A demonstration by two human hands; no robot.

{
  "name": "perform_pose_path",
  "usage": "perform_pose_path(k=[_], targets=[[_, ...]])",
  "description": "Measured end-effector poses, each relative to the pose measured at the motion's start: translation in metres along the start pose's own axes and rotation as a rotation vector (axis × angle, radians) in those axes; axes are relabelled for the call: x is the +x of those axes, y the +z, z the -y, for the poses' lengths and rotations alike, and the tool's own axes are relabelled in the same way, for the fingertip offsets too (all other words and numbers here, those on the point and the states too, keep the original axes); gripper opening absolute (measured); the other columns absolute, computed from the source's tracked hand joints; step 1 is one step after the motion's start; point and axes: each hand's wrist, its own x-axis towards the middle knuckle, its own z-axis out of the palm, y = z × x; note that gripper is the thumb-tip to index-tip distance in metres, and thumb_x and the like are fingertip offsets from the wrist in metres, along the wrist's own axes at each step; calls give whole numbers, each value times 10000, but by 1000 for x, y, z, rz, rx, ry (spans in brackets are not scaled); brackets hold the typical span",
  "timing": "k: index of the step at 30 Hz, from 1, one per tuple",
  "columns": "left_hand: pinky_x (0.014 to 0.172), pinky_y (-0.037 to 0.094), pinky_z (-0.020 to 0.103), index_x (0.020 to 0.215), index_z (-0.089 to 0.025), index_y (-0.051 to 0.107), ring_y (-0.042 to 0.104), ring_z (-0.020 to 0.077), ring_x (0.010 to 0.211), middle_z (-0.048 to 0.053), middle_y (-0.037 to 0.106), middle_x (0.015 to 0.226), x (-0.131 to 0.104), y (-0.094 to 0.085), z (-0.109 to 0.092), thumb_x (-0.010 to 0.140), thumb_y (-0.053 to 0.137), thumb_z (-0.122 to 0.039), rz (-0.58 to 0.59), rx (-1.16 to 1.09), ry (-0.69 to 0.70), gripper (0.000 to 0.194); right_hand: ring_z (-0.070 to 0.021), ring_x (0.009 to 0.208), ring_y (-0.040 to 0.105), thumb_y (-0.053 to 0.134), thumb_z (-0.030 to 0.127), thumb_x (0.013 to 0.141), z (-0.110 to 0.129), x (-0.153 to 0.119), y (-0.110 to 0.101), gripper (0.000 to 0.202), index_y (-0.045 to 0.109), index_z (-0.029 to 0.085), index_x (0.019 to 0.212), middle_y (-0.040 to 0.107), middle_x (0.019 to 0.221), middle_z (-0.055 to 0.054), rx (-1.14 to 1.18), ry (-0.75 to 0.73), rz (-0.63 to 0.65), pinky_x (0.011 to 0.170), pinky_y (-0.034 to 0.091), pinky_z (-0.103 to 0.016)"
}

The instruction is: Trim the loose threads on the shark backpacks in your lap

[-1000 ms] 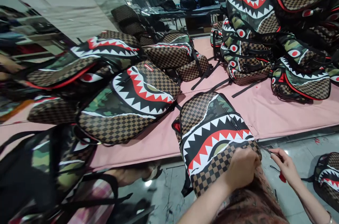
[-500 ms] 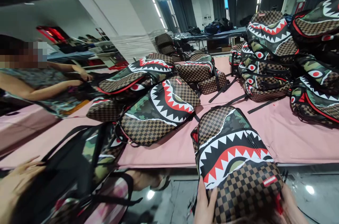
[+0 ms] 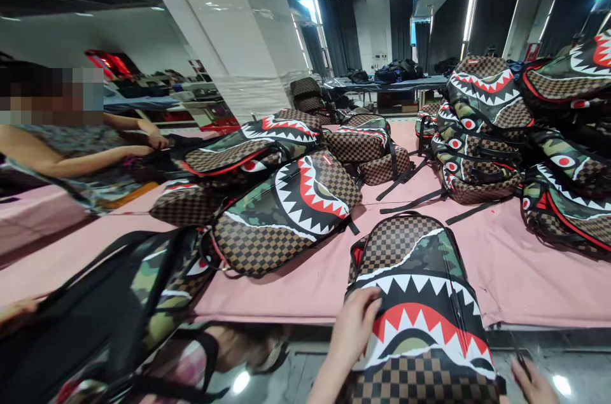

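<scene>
A backpack (image 3: 420, 302) with a brown check, camouflage and a shark-mouth print lies face up before me, partly over the pink table's front edge. My left hand (image 3: 352, 327) is at its left side, fingers curled and closed against the edge by the white teeth. To the right of the bag, apart from it, is my right hand (image 3: 533, 381), its fingers closed round a small, thin dark tool (image 3: 521, 359) whose kind I cannot make out. The lower end of the backpack runs out of view.
More shark-print backpacks (image 3: 286, 213) lie on the pink table (image 3: 267, 299), with a stack (image 3: 477, 143) at the right. A person (image 3: 62, 149) works at the left. Another person's hand (image 3: 19, 315) touches a black-backed backpack (image 3: 90, 302) at lower left.
My left hand has moved up along the bag's left side. My right hand has come away from the bag to the right. The view has tilted up slightly.
</scene>
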Motion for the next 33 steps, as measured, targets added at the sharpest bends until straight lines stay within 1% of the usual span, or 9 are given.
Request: perform_pose_path(k=[2, 3, 5, 7, 11, 15, 22, 28, 33], targets=[[774, 455, 259, 916, -202, 643, 610, 160, 798, 32, 666, 867, 38, 29, -31, 794, 428, -304, 200, -102, 63, 267, -275, 854, 613, 522, 636, 606, 23, 27, -13, 452, 558, 238, 817, 648, 874, -69, -104, -21, -35, 698, 478, -327], [725, 455, 229, 868, -201, 656, 613, 139, 731, 12, 669, 781, 58, 47, -43, 780, 446, -269, 272, -97, 33, 237, -267, 851, 616, 482, 634, 653, 38, 40, -16, 466, 534, 241, 898, 642, 926, -66, -148, -37, -48, 685, 473, -327], [680, 446, 205, 840, -177, 664, 613, 124, 691, 14, 672, 757, 98, 82, -58, 763, 459, -216, 262, -66, -12, 222, -231, 801, 629, 353, 587, 773, 70, 63, -14, 443, 471, 243, 1027, 633, 958, -60, -167, -163, -40, 652, 464, -303], [679, 437, 209, 859, -156, 662, 615, 129, 700, 34, 674, 743, 130, 112, -65, 773, 448, -207, 217, -17, -68, 236, -215, 771, 631, 322, 544, 814, 102, 81, -4, 404, 460, 235, 1035, 641, 921, -54, -201, -284, -41, 630, 457, -282], [701, 430, 253, 837, -165, 667, 620, 187, 802, 83, 678, 798, 164, 146, -70, 790, 461, -289, 141, 109, -161, 245, -190, 737, 621, 333, 463, 852, 145, 108, 22, 298, 488, 223, 936, 645, 844, -40, -286, -518, -43, 604, 438, -251], [754, 422, 312, 836, -178, 659, 599, 246, 902, 113, 663, 910, 170, 157, -72, 786, 467, -294, 108, 243, -171, 230, -193, 709, 609, 358, 461, 850, 159, 127, 39, 287, 502, 216, 892, 637, 805, -39, -324, -597, -48, 589, 420, -256], [755, 418, 296, 907, -125, 629, 592, 232, 906, 146, 619, 986, 172, 158, -64, 812, 401, -233, 126, 346, -75, 270, -185, 644, 588, 369, 458, 845, 169, 145, 55, 301, 530, 211, 901, 634, 778, -36, -370, -657, -52, 566, 390, -257], [762, 409, 307, 929, -100, 614, 591, 229, 893, 159, 610, 972, 169, 156, -64, 829, 353, -193, 124, 335, -26, 294, -202, 693, 584, 404, 448, 827, 177, 148, 59, 297, 563, 199, 856, 627, 761, -47, -335, -701, -11, 591, 370, -259], [759, 402, 310, 902, -93, 600, 578, 233, 907, 166, 601, 969, 168, 155, -66, 821, 361, -188, 107, 285, -6, 270, -197, 677, 571, 469, 457, 787, 182, 150, 57, 272, 571, 205, 796, 628, 749, -37, -177, -642, 8, 603, 372, -264]])
